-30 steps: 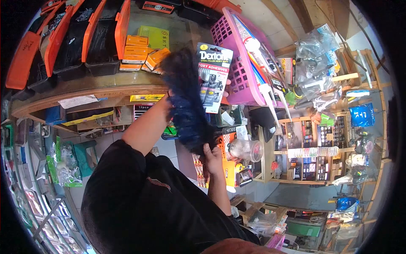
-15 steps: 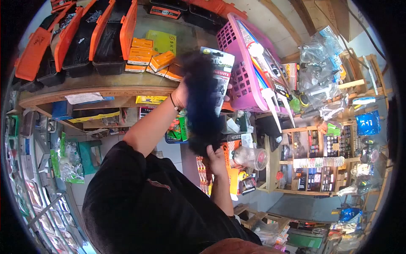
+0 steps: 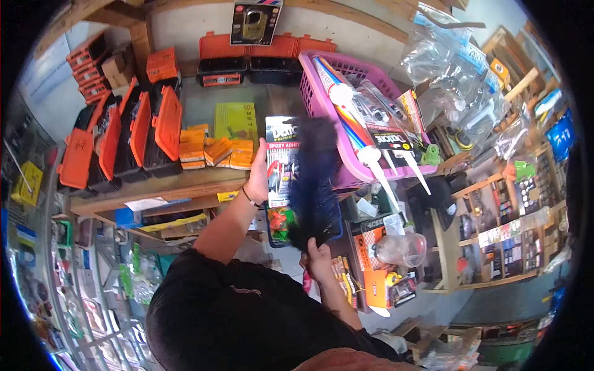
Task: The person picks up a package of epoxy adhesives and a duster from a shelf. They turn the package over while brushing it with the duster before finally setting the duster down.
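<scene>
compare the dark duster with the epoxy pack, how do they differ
The dark duster is fluffy, while the epoxy pack is flat and printed. The dark duster looks longer than the epoxy pack and partly covers it. The right hand holds the dark duster near its lower end; the left hand holds the epoxy pack by its edge. Both are hand-held.

Duster (image 3: 314,176) blurred, covers right part of epoxy card (image 3: 280,176); left hand's (image 3: 256,176) fingers hidden behind card. Padlock pack (image 3: 254,26) above counter's (image 3: 216,187) back edge cropped at top. Shelf items (image 3: 510,247) too small.
</scene>
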Tool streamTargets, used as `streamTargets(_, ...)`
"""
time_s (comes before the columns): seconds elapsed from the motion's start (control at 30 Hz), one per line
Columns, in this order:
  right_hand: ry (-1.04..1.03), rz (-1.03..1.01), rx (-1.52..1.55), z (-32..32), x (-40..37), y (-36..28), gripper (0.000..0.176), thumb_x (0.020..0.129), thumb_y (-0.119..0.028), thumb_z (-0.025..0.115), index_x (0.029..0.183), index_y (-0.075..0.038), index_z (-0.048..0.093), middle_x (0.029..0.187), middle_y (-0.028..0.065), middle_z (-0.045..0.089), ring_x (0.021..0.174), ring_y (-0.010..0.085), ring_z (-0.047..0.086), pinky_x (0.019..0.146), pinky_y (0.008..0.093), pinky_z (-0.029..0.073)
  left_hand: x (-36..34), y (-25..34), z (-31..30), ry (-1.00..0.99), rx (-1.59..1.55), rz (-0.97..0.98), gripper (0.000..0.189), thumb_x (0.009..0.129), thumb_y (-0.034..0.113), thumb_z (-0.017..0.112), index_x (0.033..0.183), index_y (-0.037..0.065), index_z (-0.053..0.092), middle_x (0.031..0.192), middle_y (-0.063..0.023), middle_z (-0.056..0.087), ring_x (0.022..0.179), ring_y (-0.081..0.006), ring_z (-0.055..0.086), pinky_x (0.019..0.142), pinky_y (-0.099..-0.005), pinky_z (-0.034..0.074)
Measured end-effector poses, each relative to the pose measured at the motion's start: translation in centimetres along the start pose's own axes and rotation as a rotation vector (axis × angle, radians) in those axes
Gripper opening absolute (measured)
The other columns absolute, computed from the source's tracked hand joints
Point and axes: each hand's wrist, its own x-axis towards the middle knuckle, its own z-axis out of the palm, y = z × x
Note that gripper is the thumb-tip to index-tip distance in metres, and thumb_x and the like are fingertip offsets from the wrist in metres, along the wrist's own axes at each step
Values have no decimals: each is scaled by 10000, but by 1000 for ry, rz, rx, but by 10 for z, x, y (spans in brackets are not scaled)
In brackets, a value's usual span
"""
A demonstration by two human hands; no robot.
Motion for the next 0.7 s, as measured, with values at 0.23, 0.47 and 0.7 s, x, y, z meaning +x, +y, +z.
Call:
streamTargets(0.23, 5, -39, -275, 2, 9, -9, 382, 892, -359, 508, 636, -81, 457, 486, 4, 430, 373, 99, 392, 367, 259, 314, 12, -3, 21, 240, 270, 29, 756, 828, 650, 303, 1298, 62, 370, 1266, -191, 440, 1071, -362, 507, 882, -496, 430)
streamTargets(0.47, -191, -123, -518, -19, 22, -20, 350, 900, -345, 498, 685, -70, 473, 471, 10, 397, 354, 112, 377, 362, 260, 328, 27, -6, 55, 158, 436, -55, 700, 860, 598, 307, 1319, 71, 335, 1291, -177, 423, 1127, -387, 457, 917, -510, 402)
streamTargets(0.7, -242, -83, -623, -15, 27, -32, 420, 865, -403, 541, 654, -43, 499, 511, 9, 487, 430, 105, 447, 413, 260, 346, 19, -11, 39, 220, 537, 68, 660, 873, 591, 283, 1266, 78, 416, 1180, -165, 519, 1072, -251, 529, 847, -442, 475)
